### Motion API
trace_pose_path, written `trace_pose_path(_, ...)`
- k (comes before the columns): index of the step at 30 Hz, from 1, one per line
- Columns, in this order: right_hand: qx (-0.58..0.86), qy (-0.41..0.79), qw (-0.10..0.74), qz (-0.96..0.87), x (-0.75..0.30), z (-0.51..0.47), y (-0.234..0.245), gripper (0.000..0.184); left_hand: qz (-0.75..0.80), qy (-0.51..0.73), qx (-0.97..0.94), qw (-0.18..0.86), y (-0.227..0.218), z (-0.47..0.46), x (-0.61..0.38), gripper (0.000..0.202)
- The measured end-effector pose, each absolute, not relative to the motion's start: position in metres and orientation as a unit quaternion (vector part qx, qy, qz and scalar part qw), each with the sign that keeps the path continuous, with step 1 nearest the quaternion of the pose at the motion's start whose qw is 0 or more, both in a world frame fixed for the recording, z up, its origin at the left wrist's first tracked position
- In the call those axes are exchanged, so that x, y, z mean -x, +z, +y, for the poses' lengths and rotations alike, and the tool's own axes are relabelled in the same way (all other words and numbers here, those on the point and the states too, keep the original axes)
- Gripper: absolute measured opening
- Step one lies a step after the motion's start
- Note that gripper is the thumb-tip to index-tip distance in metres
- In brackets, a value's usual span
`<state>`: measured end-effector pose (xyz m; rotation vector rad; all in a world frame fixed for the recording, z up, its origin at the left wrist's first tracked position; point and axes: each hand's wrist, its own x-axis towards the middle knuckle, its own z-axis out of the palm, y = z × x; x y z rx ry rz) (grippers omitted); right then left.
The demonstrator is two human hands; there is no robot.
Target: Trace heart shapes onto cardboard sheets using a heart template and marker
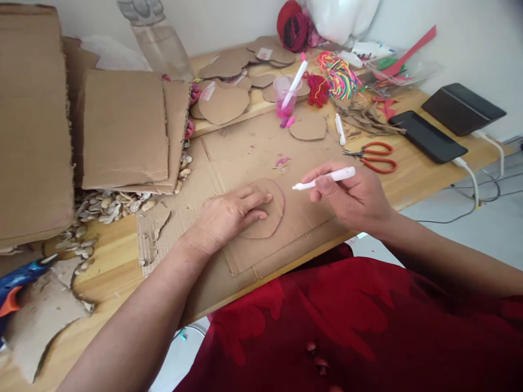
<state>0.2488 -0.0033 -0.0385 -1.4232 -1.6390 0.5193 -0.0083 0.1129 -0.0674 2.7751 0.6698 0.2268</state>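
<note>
My left hand [229, 215] lies flat, fingers stretched out, pressing on a round cardboard disc [273, 218] that rests on a flattened cardboard sheet [253, 158]. My right hand [351, 196] is closed around a white pen-like tool [324, 178], held level with its tip pointing left, just above and to the right of the disc. The tip is not touching the cardboard.
Red-handled scissors [373, 157] lie right of the sheet. A pink cup [285, 95] with a white stick, several cardboard discs [229, 62], coloured yarn [338, 73], two dark tablets [427, 136], stacked cardboard [122, 130], a pile of seeds [110, 204] and a blue glue gun [20, 275] surround it.
</note>
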Motion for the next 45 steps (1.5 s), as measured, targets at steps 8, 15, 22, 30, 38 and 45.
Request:
trace_pose_path(8, 0.581, 0.2, 0.384, -0.689, -0.237, -0.001, -0.041, 0.036, 0.247, 0.063, -0.961, 0.106, -0.067, 0.111, 0.008, 0.044)
trace_pose_path(15, 0.595, 0.155, 0.334, -0.714, -0.233, 0.006, -0.048, 0.025, 0.249, 0.039, -0.961, 0.117, -0.059, 0.108, 0.006, 0.049)
trace_pose_path(22, 0.569, 0.145, 0.323, -0.742, -0.224, 0.002, -0.053, 0.018, 0.254, 0.034, -0.959, 0.119, -0.061, 0.108, 0.005, 0.049)
trace_pose_path(30, 0.504, 0.221, 0.302, -0.778, -0.21, -0.019, -0.054, 0.02, 0.255, 0.027, -0.96, 0.11, -0.062, 0.108, 0.004, 0.05)
trace_pose_path(38, 0.589, 0.107, 0.277, -0.751, -0.229, 0.018, -0.047, 0.017, 0.247, 0.034, -0.962, 0.111, -0.061, 0.109, 0.003, 0.047)
trace_pose_path(45, 0.577, 0.172, 0.27, -0.751, -0.215, -0.003, -0.046, 0.018, 0.25, 0.041, -0.961, 0.115, -0.061, 0.109, 0.003, 0.047)
